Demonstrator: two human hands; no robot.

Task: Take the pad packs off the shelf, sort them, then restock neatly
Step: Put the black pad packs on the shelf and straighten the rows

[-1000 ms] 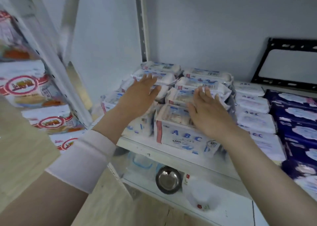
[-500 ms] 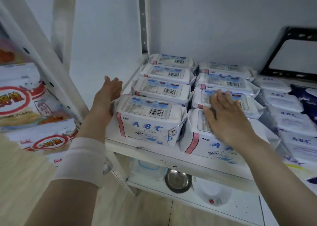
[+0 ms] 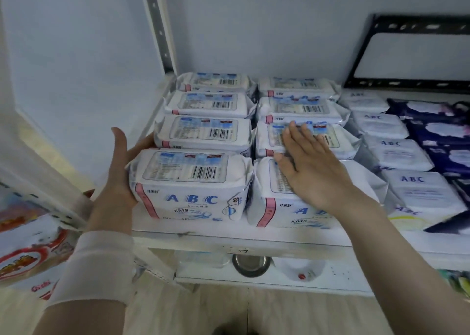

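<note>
Where the shelf point(image 3: 229, 238) crosses mid-frame, white packs point(image 3: 203, 133) stand in two columns, four deep, running from the front edge up toward the wall. Long axis of every pack: left to right across the frame, barcode face up. The two columns meet, or nearly meet, along the centre line.

Left hand point(image 3: 119, 172): lower left of centre. Fingers straight, thumb up, palm pressed flat on the left end of the front-left pack point(image 3: 188, 182); grips nothing. The pack lies directly right of the palm, so a push would travel along its long axis toward the right column.

Right hand point(image 3: 310, 167): right of centre. Fingers straight, slightly spread, lying flat on top of the front-right pack point(image 3: 292, 212), tips reaching onto the pack behind; holds nothing.

Judgement: restocking stage, columns being squared up. The left hand is the nearer for closing the left column sideways; the right hand looks placed to steady its column from above.

Further right: small packs point(image 3: 396, 154) in one column, then dark packs point(image 3: 442, 136) just beside them.
</note>
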